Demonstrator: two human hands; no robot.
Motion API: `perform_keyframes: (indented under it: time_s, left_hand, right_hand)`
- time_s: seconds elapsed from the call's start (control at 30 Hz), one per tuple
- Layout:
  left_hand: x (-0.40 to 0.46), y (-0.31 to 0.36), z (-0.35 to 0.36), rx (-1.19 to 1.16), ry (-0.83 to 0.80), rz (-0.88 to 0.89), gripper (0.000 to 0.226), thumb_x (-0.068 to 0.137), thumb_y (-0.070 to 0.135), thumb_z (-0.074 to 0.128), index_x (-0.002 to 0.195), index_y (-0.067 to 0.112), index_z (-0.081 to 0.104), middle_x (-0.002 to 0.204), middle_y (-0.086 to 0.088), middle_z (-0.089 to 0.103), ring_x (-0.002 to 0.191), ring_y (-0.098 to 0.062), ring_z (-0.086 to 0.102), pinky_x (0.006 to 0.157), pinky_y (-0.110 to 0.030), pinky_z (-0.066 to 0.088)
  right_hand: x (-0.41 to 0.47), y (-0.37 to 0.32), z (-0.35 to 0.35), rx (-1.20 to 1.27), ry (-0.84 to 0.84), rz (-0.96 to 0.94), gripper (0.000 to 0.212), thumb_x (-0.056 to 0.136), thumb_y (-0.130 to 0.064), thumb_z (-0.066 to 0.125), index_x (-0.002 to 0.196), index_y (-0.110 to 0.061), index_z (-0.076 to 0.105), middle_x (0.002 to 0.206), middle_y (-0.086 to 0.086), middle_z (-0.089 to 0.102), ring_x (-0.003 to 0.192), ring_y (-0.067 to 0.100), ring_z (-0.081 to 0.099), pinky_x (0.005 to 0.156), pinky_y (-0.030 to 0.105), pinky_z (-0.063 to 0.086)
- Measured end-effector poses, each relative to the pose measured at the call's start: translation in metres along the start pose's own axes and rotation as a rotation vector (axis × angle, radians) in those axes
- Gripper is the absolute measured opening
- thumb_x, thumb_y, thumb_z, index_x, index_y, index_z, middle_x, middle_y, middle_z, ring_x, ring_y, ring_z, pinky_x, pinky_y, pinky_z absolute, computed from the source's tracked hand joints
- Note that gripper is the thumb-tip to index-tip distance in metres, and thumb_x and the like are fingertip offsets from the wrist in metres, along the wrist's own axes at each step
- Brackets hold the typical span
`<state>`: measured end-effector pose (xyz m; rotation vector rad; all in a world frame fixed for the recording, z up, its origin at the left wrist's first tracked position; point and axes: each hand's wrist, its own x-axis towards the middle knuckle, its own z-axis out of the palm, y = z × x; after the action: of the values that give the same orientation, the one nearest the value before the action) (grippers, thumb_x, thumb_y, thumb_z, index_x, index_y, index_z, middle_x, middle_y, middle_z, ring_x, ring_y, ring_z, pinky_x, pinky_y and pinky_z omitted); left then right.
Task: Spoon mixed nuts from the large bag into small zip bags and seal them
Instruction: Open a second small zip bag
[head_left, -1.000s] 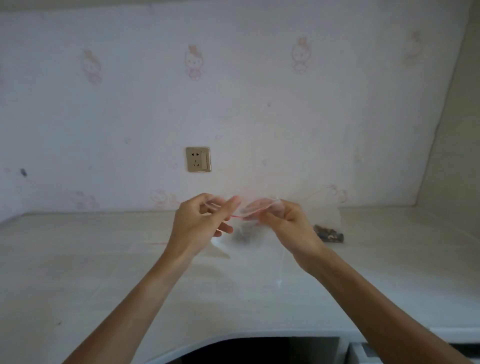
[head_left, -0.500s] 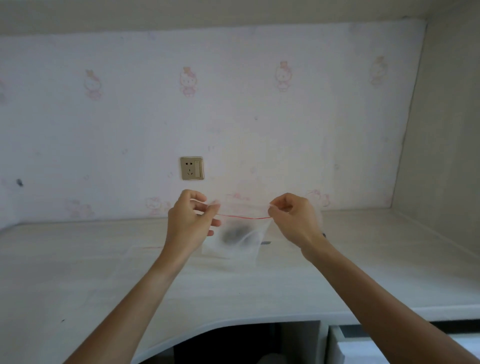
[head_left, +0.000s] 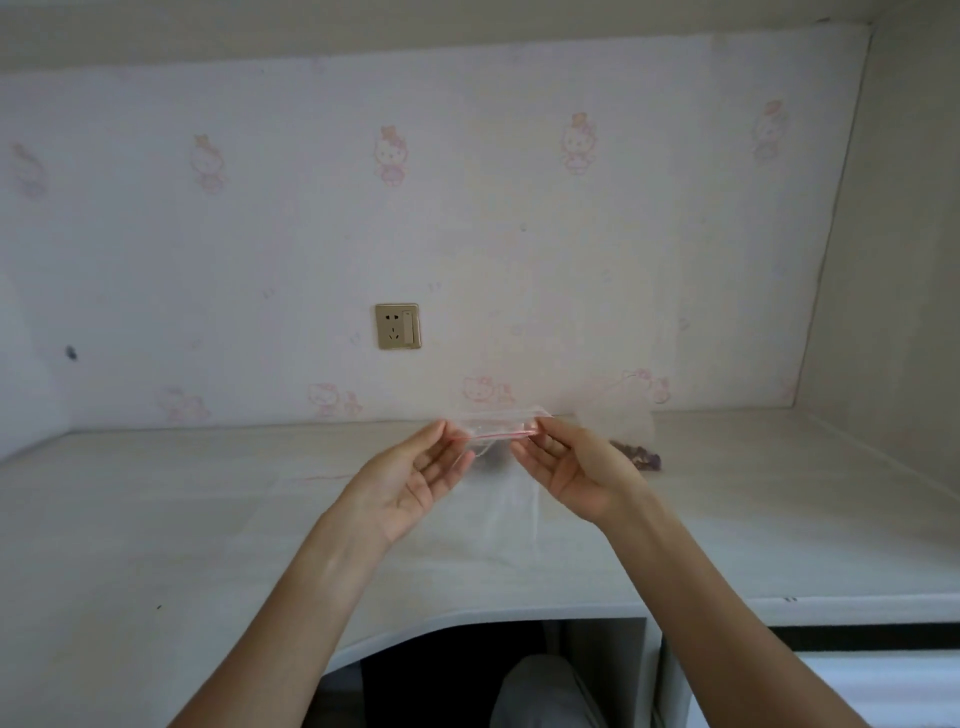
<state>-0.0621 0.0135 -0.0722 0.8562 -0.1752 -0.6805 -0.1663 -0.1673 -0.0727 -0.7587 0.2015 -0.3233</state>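
Note:
A small clear zip bag (head_left: 498, 423) with a red seal line hangs in the air above the white desk (head_left: 182, 519), with dark nuts faintly showing inside. My left hand (head_left: 415, 478) pinches its left top corner, palm turned up. My right hand (head_left: 566, 467) pinches the right end of the seal strip. Behind my right hand stands the large clear bag (head_left: 631, 421) against the wall, with a low pile of mixed nuts (head_left: 639, 456) at its bottom. No spoon is in view.
A gold wall socket (head_left: 398, 326) sits on the patterned wallpaper behind the desk. A side panel (head_left: 893, 260) closes the desk on the right. Another flat clear bag (head_left: 511, 514) lies on the desk under my hands. My knee (head_left: 540, 691) shows below the desk's curved front edge.
My hands have come closer together along the seal and turned palm up; the small bag now hangs slack instead of stretched. The camera has tilted a little.

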Motion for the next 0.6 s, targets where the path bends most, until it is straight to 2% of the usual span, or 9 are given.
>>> perform_keyframes:
  time_s: [0.13,0.23,0.27,0.3,0.37,0.43,0.47,0.53,0.6]
  left_hand:
    - [0.002,-0.005,0.001,0.01,-0.012,-0.115,0.016,0.1,0.009,0.06,0.088,0.003,0.068,0.068,-0.004,0.058,0.056,-0.017,0.066,0.073,-0.04,0.064]
    - [0.002,-0.001,0.001,-0.008,0.002,-0.159,0.02,0.094,0.013,0.055,0.075,0.008,0.061,0.063,-0.001,0.051,0.051,-0.016,0.059,0.076,-0.036,0.052]
    - [0.002,0.0,0.0,-0.044,-0.001,-0.175,0.022,0.091,0.013,0.054,0.07,0.009,0.061,0.063,-0.001,0.052,0.053,-0.017,0.058,0.078,-0.036,0.05]
    - [0.001,0.002,0.0,-0.078,-0.009,-0.189,0.026,0.089,0.014,0.054,0.065,0.008,0.062,0.063,-0.002,0.054,0.055,-0.019,0.059,0.081,-0.036,0.049]
    - [0.0,0.003,-0.002,-0.112,-0.047,-0.207,0.029,0.086,0.016,0.053,0.061,0.004,0.065,0.066,-0.006,0.061,0.061,-0.022,0.065,0.086,-0.037,0.049]
    - [0.001,-0.001,-0.004,-0.106,-0.123,-0.199,0.019,0.083,0.018,0.057,0.074,0.003,0.065,0.077,-0.01,0.064,0.074,-0.026,0.07,0.091,-0.039,0.051]
    - [0.002,-0.003,-0.004,-0.094,-0.162,-0.18,0.014,0.081,0.019,0.061,0.081,0.006,0.064,0.08,-0.009,0.063,0.08,-0.025,0.069,0.093,-0.04,0.052]
    - [0.006,-0.006,-0.006,0.033,-0.218,-0.085,0.014,0.07,0.019,0.073,0.081,0.01,0.07,0.078,-0.006,0.063,0.081,-0.021,0.067,0.09,-0.038,0.056]
    - [0.009,-0.01,-0.006,0.271,-0.224,0.067,0.018,0.059,0.017,0.081,0.076,0.014,0.078,0.082,-0.007,0.07,0.085,-0.019,0.069,0.085,-0.032,0.06]
  right_hand:
    - [0.005,0.01,0.003,-0.024,-0.027,0.054,0.019,0.098,-0.006,0.052,0.091,0.0,0.068,0.066,0.009,0.064,0.059,0.022,0.068,0.074,0.041,0.063]
    - [0.007,0.014,0.004,-0.047,-0.007,0.083,0.012,0.088,-0.008,0.05,0.08,-0.005,0.059,0.06,0.006,0.051,0.055,0.022,0.058,0.074,0.04,0.057]
    - [0.008,0.015,0.003,-0.027,-0.017,0.085,0.007,0.086,-0.009,0.049,0.088,-0.008,0.056,0.06,0.005,0.046,0.055,0.022,0.055,0.074,0.039,0.055]
    - [0.008,0.016,0.001,0.001,-0.032,0.089,0.019,0.084,-0.01,0.049,0.102,-0.01,0.053,0.061,0.005,0.043,0.056,0.022,0.053,0.075,0.038,0.054]
    - [0.009,0.017,-0.003,0.032,-0.086,0.097,0.039,0.079,-0.013,0.052,0.118,-0.011,0.052,0.073,0.012,0.047,0.063,0.023,0.053,0.077,0.037,0.053]
    - [0.009,0.021,-0.007,0.029,-0.168,0.09,0.058,0.078,-0.015,0.057,0.133,0.003,0.059,0.104,0.021,0.054,0.081,0.024,0.057,0.082,0.037,0.052]
    - [0.009,0.022,-0.01,0.006,-0.206,0.071,0.063,0.079,-0.017,0.06,0.138,0.005,0.058,0.117,0.021,0.057,0.089,0.024,0.059,0.085,0.036,0.052]
    - [0.008,0.021,-0.014,-0.104,-0.253,0.004,0.062,0.082,-0.019,0.066,0.141,-0.001,0.059,0.122,0.014,0.064,0.099,0.022,0.061,0.09,0.035,0.051]
    - [0.01,0.021,-0.017,-0.253,-0.253,-0.067,0.054,0.08,-0.019,0.072,0.131,-0.001,0.066,0.113,0.011,0.068,0.098,0.02,0.063,0.09,0.034,0.052]
